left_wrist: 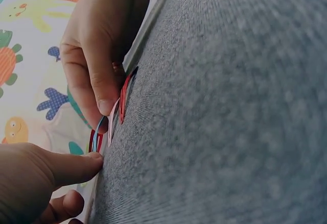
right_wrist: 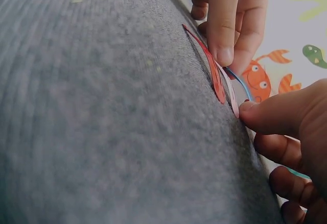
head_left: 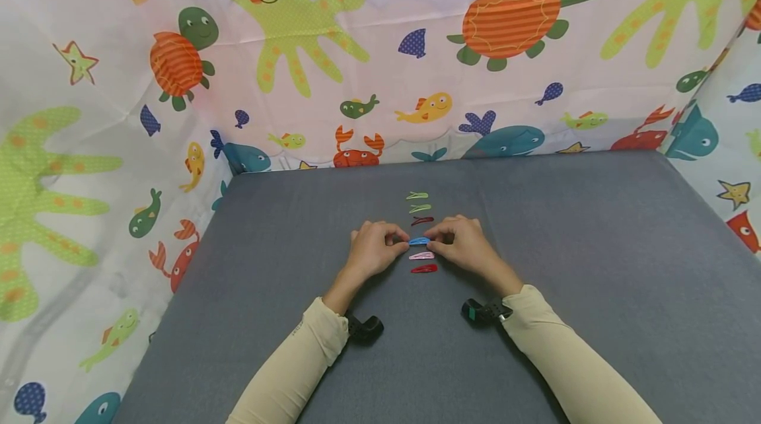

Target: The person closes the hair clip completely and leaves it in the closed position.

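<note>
A blue snap hair clip [head_left: 419,241] lies crosswise in a column of clips on the grey table. My left hand [head_left: 376,249] pinches its left end between thumb and forefinger. At the other end, the thumb and forefinger of my right hand [head_left: 466,244] pinch it too. Just nearer to me lie a pink hair clip [head_left: 421,255] and a red hair clip [head_left: 424,269]. Beyond the blue one are a dark red hair clip [head_left: 422,220], its arms spread apart, and two green hair clips, one [head_left: 420,209] nearer and one [head_left: 417,195] farther.
The grey table [head_left: 594,246] is bounded by a white curtain [head_left: 357,80] printed with sea animals at the back and both sides. A black wrist device [head_left: 365,329] sits on the left forearm and another [head_left: 484,312] on the right.
</note>
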Demonstrator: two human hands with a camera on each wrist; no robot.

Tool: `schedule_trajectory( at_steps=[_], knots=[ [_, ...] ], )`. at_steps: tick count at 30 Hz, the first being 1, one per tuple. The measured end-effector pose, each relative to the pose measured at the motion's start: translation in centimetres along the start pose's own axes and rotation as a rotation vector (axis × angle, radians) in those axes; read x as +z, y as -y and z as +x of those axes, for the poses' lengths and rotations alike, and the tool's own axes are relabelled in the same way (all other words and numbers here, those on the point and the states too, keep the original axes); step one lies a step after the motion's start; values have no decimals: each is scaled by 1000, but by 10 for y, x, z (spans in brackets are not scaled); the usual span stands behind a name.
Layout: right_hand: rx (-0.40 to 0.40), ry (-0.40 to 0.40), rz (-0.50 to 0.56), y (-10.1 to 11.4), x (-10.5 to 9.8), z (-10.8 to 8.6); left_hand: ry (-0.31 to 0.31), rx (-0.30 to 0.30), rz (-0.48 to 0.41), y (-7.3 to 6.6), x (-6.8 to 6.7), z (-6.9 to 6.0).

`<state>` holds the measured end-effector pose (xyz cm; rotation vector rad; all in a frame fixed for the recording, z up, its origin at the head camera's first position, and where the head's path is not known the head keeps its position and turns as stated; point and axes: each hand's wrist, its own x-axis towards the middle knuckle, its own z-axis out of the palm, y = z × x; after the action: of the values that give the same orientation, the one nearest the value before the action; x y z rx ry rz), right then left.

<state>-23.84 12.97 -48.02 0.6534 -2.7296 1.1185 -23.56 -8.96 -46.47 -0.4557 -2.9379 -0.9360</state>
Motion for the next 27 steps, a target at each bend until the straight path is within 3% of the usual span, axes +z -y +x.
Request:
schedule_trajectory(
  at_steps=[27],
  knots=[
    [32,6,10,3,-1,-1,-29,-20,7,-2,2,-1]
  ],
)
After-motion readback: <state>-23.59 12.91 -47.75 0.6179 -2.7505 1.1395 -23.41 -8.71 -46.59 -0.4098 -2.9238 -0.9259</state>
